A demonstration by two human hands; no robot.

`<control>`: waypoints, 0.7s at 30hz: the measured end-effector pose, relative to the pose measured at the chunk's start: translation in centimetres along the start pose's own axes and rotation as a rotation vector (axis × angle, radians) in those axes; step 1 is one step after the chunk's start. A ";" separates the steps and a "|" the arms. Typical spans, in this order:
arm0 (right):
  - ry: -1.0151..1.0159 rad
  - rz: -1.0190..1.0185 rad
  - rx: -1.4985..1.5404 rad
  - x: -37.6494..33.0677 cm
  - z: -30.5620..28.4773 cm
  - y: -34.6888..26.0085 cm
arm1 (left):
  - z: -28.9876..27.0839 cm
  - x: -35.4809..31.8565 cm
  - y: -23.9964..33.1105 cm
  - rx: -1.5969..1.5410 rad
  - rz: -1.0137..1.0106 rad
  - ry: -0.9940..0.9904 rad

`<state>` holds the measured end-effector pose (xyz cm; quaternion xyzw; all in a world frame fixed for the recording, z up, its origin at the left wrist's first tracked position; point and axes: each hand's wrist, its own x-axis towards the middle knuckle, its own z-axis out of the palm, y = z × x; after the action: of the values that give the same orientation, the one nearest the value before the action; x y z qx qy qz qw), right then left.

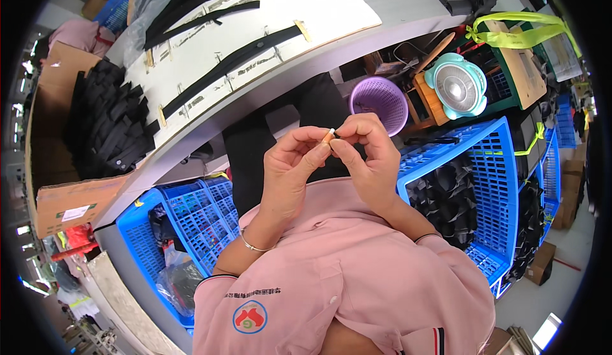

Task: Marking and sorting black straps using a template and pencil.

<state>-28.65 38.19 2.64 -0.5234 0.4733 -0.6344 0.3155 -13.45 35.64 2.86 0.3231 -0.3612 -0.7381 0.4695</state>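
In front of my chest, both hands meet at the fingertips. My left hand (290,164) pinches thumb and forefinger at a small tan-and-white piece (329,136), too small to name. My right hand (366,154) is closed in a pinch from the other side, its thumb and forefinger touching the same piece. Beyond the hands is the white worktable (344,11), where a long black fabric strip (233,62) lies along the near edge. A shorter black strip (210,18) lies farther back, among pieces of tape and pencil marks.
At left, a cardboard box (54,132) holds heaped black strips (108,119). Blue plastic crates stand left (185,208) and right (500,195), the right one holding black pieces. A purple basket (379,100) and a turquoise fan (458,84) stand under the table's right end.
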 end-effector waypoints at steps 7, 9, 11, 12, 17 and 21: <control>-0.005 0.072 0.017 0.1 0.1 0.2 | 0.4 0.7 0.4 -0.015 -0.001 -0.050; 0.044 0.081 0.029 0.1 0.2 0.3 | 0.3 0.9 0.4 0.037 0.006 -0.050; 0.054 0.092 0.022 0.2 0.1 0.5 | 0.2 1.1 0.4 0.043 -0.001 -0.055; 0.051 0.095 0.022 0.2 0.0 0.5 | 0.1 1.1 0.4 0.051 -0.005 -0.063; 0.005 0.109 -0.017 0.3 -0.4 0.8 | -0.1 1.3 0.4 0.076 -0.041 -0.037; -0.015 0.178 0.048 0.4 -0.3 0.6 | -0.6 1.4 0.4 0.068 -0.074 -0.036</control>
<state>-29.12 37.74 2.25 -0.4764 0.5002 -0.6110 0.3867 -13.34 34.07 2.67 0.3386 -0.3823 -0.7479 0.4240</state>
